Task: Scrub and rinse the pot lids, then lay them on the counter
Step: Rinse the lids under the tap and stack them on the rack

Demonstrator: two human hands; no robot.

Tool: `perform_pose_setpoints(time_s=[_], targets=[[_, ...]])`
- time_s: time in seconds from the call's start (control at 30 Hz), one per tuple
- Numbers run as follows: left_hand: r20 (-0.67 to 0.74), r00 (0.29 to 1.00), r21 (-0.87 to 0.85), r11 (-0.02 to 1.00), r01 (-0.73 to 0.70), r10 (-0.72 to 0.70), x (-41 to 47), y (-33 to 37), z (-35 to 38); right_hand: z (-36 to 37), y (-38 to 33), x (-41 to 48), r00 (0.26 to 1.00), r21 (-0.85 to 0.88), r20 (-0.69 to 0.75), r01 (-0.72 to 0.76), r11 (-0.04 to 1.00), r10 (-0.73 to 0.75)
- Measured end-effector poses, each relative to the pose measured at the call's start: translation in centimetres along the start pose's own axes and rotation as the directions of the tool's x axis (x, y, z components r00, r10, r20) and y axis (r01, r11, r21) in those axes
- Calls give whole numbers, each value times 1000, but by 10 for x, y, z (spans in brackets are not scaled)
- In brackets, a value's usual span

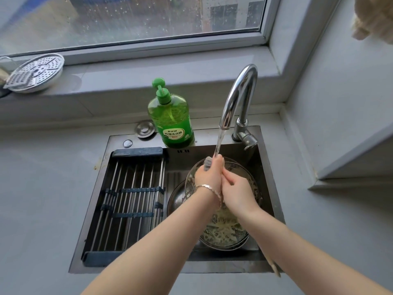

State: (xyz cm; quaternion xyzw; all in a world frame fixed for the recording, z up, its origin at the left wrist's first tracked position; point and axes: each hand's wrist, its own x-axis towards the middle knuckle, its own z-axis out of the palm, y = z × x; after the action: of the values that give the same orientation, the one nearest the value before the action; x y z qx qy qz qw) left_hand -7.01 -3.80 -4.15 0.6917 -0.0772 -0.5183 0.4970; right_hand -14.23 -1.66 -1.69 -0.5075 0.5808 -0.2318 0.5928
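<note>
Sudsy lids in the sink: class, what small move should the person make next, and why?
Probably reach the right hand down and lift the front sudsy lid into the faucet stream. Both hands are under the water, the left hand gripping a grey item, while that lid and the rear lid in the sink carry suds.

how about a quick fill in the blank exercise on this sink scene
1. The left hand is held under running ____ from the faucet.
2. The soap bottle is coloured ____.
3. The soapy pot lids lie in the ____.
Missing words: water; green; sink.
</note>
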Motion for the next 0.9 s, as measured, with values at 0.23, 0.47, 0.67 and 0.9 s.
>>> perform_pose_setpoints(time_s=[0.23, 0.47, 0.67, 0.9], targets=[[128, 962, 717, 648, -259, 243, 7, 24, -7, 0, 9, -5, 999, -156, 8, 47, 987, -46], [192, 896, 755, 524, -395, 400, 9, 28, -15, 3, 9, -3, 995, -262, 2, 97, 960, -100], [-45, 996, 534, 844, -44, 80, 21, 16, -19, 13, 9, 4, 996, -265, 3, 84, 961, -86], [177, 968, -308, 924, 224, -176, 7, -2, -11, 16, 12, 5, 999, -81, -48, 11, 997, -15]])
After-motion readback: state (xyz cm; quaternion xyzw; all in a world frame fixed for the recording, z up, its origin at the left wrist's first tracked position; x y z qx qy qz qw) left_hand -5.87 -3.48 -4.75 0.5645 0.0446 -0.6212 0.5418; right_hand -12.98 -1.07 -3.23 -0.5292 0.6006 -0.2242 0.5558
